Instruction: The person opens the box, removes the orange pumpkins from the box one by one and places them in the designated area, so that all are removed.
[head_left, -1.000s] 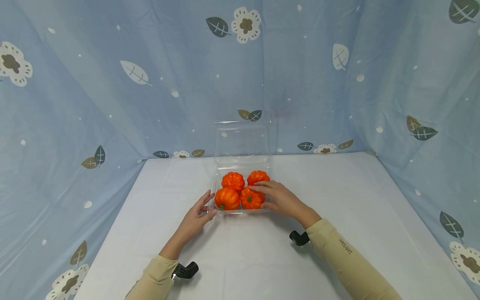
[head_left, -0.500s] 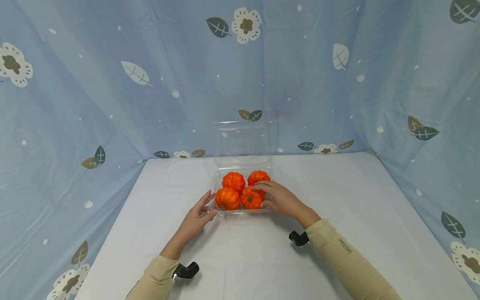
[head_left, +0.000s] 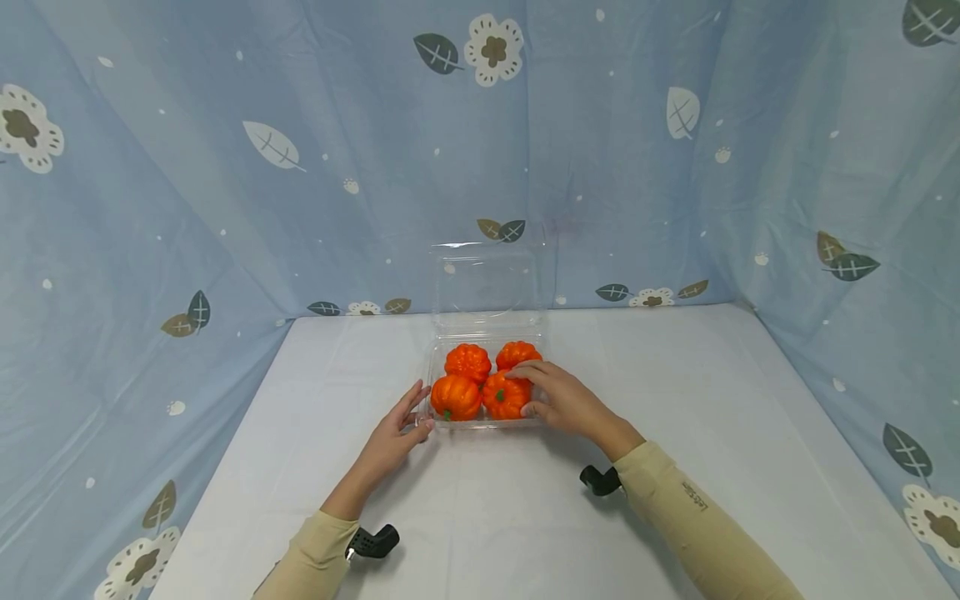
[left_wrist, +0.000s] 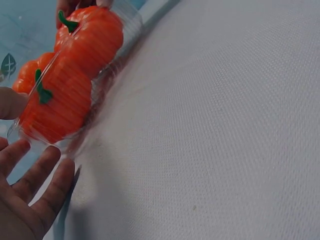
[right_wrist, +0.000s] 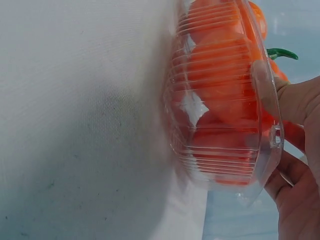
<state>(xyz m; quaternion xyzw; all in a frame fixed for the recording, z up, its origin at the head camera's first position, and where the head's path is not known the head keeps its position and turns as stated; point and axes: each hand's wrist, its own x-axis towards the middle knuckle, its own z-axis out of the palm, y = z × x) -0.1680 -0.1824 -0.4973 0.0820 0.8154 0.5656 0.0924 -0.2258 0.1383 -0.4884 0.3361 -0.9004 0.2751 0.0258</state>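
A clear plastic container (head_left: 487, 424) (right_wrist: 267, 175) holds several orange pumpkins with green stems. Its lid (head_left: 486, 287) stands raised at the back. My right hand (head_left: 573, 403) (right_wrist: 302, 195) reaches over the container's right side, its fingers and thumb round the front right pumpkin (head_left: 502, 397) (left_wrist: 97, 42), which sits in the container. My left hand (head_left: 390, 440) (left_wrist: 30, 200) is at the front left corner, with fairly straight fingers along the wall, beside the front left pumpkin (head_left: 455, 397) (left_wrist: 60, 107). Two more pumpkins, back left (head_left: 467, 362) and back right (head_left: 517, 354), lie behind.
A white cloth (head_left: 480, 517) covers the table under the container. Blue patterned fabric (head_left: 600, 183) hangs behind the table and along both sides. A black device (head_left: 373, 542) is at the left wrist and another (head_left: 600, 481) at the right wrist.
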